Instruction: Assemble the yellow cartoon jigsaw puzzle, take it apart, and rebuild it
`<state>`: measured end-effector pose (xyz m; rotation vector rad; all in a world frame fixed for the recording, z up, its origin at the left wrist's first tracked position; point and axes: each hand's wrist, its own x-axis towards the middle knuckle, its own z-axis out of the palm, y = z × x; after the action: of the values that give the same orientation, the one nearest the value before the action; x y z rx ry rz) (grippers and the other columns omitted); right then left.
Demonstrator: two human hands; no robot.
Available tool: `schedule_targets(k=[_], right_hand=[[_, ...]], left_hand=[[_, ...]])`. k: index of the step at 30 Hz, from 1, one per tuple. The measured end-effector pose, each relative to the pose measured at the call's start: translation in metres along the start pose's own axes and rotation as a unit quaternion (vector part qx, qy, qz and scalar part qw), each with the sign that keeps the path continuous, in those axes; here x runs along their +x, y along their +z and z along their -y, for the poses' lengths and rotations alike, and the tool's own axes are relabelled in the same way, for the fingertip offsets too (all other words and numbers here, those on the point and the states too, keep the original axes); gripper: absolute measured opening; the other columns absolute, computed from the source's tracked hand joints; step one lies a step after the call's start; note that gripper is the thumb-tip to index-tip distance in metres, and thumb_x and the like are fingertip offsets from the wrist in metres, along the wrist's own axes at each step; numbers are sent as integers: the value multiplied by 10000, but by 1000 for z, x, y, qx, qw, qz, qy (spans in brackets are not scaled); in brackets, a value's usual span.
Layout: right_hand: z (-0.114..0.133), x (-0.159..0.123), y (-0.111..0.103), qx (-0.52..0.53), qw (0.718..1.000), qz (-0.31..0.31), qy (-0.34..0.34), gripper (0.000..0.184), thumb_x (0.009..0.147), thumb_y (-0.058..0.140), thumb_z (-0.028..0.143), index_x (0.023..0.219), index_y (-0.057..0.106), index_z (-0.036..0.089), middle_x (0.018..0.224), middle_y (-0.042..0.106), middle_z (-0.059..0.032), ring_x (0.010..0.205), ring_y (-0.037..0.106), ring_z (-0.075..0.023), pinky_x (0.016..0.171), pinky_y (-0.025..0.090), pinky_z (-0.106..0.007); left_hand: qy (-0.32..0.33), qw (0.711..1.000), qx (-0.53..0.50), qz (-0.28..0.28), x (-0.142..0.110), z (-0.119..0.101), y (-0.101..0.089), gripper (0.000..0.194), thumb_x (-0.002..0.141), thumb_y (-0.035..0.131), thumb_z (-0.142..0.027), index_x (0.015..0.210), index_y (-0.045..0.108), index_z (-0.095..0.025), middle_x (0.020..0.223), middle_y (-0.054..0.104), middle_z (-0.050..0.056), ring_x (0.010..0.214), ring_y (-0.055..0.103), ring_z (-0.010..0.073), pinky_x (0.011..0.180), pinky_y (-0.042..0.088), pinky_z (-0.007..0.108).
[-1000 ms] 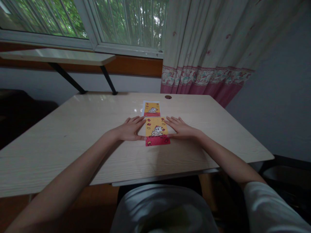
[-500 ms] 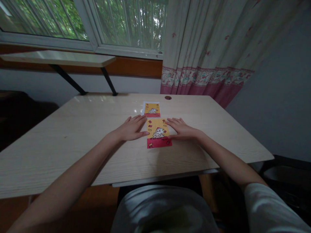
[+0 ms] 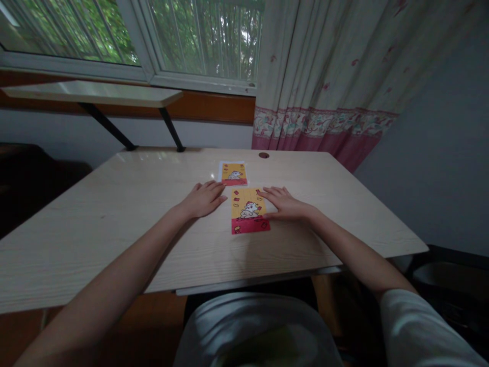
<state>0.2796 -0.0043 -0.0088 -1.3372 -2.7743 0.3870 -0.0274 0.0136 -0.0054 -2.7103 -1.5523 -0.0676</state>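
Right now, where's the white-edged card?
In the head view, the white-edged card lies just left of centre on the desk, beyond the other card and left of the round hole, its near left corner by the left hand.

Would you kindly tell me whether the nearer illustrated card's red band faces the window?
No, the red band of the nearer card lies toward the front edge of the desk, with the yellow part toward the window.
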Motion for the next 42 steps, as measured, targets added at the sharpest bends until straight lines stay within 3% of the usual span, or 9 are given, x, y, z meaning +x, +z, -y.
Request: schedule_targets(k=[7, 15, 21, 25, 29, 37, 42], right_hand=[[-8, -4, -6, -7, 999, 3, 37, 878, 679, 454, 761, 1410, 245, 320, 1494, 183, -74, 1351, 152, -359, 1066, 89, -585], [-27, -14, -19, 0, 995, 32, 96, 922, 625, 495, 778, 1401, 262, 336, 1491, 178, -107, 1355, 111, -383, 1037, 100, -627], [-41, -17, -23, 5, 993, 30, 117, 895, 645, 507, 754, 1400, 264, 339, 1488, 190, -99, 1351, 126, -385, 1030, 109, -637], [-46, -16, -22, 8, 993, 20, 114, 890, 644, 511, 752, 1396, 274, 339, 1480, 209, -110, 1349, 143, -380, 1023, 122, -644], [-49, -14, -19, 17, 994, 9, 105, 897, 645, 515, 749, 1400, 267, 335, 1477, 217, -120, 1348, 153, -378, 1016, 128, -653], [-54, -13, -17, 19, 995, 6, 96, 870, 666, 501, 742, 1402, 250, 355, 1482, 213, -98, 1348, 156, -375, 1025, 125, -643], [-55, -12, -16, 13, 995, 9, 94, 854, 671, 484, 749, 1398, 254, 365, 1481, 213, -96, 1347, 159, -372, 1024, 136, -634]], left_hand=[[-18, 1000, -7, -3, -2, 4, -1, 486, 892, 281, -453, 1272, 427, -187, 1356, 443, 126, 1229, 390, 281, 952, 319, 497], [-1, 998, -19, 57, -9, 4, -20, 455, 867, 297, -413, 1186, 501, -161, 1249, 533, 151, 1097, 516, 289, 869, 387, 478], [62, 997, -35, 27, -41, -7, -23, 435, 887, 279, -398, 1126, 571, -182, 1163, 602, 102, 1062, 535, 256, 904, 361, 443], [51, 999, -13, -5, -67, -18, -19, 416, 896, 290, -380, 1163, 555, -203, 1205, 581, 98, 1099, 507, 270, 954, 286, 510], [71, 997, -4, -6, -80, -30, -18, 408, 902, 293, -373, 1156, 563, -200, 1192, 589, 96, 1089, 510, 261, 943, 298, 488], [91, 996, 11, -17, -83, -47, -26, 390, 905, 303, -372, 1122, 588, -218, 1152, 615, 86, 1073, 512, 262, 866, 319, 430], [73, 997, -5, -15, -68, -34, -37, 423, 905, 279, -407, 1153, 572, -229, 1183, 597, 70, 1074, 507, 262, 823, 342, 404]])
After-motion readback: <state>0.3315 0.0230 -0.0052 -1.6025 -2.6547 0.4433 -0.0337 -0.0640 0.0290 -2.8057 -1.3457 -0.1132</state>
